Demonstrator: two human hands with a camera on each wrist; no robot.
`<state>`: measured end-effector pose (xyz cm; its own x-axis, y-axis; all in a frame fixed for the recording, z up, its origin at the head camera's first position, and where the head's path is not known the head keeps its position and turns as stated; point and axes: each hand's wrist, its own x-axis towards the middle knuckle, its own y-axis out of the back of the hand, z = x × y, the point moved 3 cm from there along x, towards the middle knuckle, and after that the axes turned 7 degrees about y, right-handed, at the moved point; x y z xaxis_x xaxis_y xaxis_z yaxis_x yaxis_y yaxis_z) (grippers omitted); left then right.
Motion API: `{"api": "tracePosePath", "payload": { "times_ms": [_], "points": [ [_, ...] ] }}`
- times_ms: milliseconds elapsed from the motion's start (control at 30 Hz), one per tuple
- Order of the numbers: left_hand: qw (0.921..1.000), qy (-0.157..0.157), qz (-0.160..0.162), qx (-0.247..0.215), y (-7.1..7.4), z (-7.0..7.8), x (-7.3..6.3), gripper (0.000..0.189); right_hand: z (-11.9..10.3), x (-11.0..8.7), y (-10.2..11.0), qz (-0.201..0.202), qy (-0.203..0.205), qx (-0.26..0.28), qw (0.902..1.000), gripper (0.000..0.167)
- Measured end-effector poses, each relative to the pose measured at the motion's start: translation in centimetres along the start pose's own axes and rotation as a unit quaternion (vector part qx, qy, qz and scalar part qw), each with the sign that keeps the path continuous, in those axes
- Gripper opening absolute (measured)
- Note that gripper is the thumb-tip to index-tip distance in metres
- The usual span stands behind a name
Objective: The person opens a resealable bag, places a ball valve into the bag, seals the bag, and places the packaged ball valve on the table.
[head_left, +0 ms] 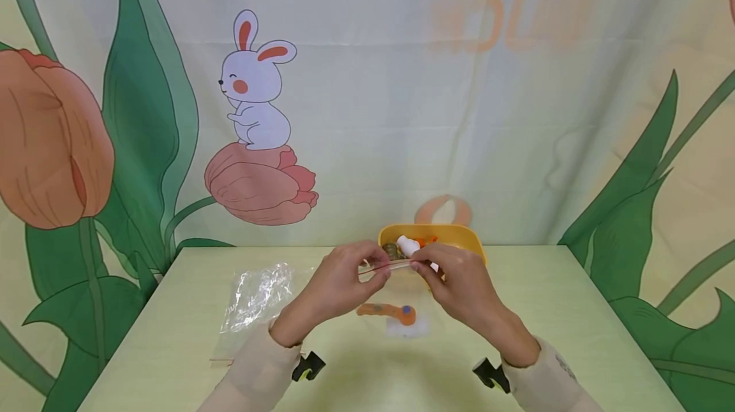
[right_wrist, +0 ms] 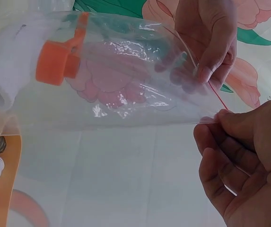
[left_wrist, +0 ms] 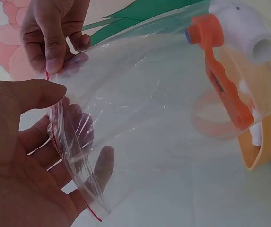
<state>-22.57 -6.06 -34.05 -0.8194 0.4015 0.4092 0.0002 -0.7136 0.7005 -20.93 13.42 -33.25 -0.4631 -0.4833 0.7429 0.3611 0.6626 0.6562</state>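
Both hands hold a clear zip-lock bag (left_wrist: 144,113) by its red-lined top edge, and it hangs down from them over the table. My left hand (head_left: 341,278) pinches the zip edge between thumb and fingers. At the corner of that same edge, my right hand (head_left: 462,278) pinches the plastic between thumb and fingertips. Inside the bag, at its bottom, lie an orange wrench-like piece (left_wrist: 225,92) with a round end and a small blue spot, and a white tubular piece (left_wrist: 241,30) with an open end.
Behind the hands stands a yellow bin (head_left: 473,246) with a white piece (head_left: 408,245), a dark ridged item (head_left: 391,250) and orange bits. Another clear bag (head_left: 258,297) lies flat on the left of the pale table (head_left: 563,323). A printed curtain (head_left: 367,112) closes off the back.
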Motion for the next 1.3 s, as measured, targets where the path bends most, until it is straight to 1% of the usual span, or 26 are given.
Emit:
{"api": "tracePosePath", "payload": {
  "times_ms": [267, 367, 500, 700, 900, 1000, 1133, 1300],
  "points": [
    [0.9998, -0.018, 0.009, 0.002, -0.02, 0.13, -0.04, 0.004, -0.01, 0.09, 0.04, 0.003, 0.001, 0.000, 1.0000, 0.008],
    [0.9999, -0.012, 0.007, -0.001, 0.01, 0.02, -0.08, 0.004, 0.00, 0.07, 0.03, 0.001, -0.001, -0.001, 1.0000, 0.008],
    [1.0000, 0.005, 0.004, -0.005, 0.06, -0.32, -0.14, 0.005, 0.05, -0.01, 0.09, 0.004, 0.001, -0.001, 1.0000, 0.008],
    [0.9998, 0.016, 0.010, -0.006, 0.35, -0.71, -0.26, 0.005, 0.13, -0.07, 0.30, 0.016, 0.007, -0.002, 0.9998, 0.009],
    [0.9998, 0.010, -0.008, -0.014, 0.38, -0.65, -0.29, 0.001, 0.22, -0.08, 0.30, 0.021, 0.008, -0.003, 0.9997, 0.010],
    [0.9999, 0.003, -0.012, -0.002, 0.32, -0.52, -0.33, 0.005, 0.22, -0.07, 0.25, 0.022, 0.009, -0.002, 0.9997, 0.009],
    [0.9999, -0.002, -0.012, 0.011, 0.29, -0.45, -0.39, 0.004, 0.18, -0.07, 0.21, 0.020, 0.007, 0.004, 0.9998, 0.010],
    [0.9997, 0.006, -0.019, -0.011, 0.39, -0.67, -0.50, 0.003, 0.21, -0.14, 0.30, 0.019, 0.003, 0.002, 0.9998, 0.009]
  ]
}}
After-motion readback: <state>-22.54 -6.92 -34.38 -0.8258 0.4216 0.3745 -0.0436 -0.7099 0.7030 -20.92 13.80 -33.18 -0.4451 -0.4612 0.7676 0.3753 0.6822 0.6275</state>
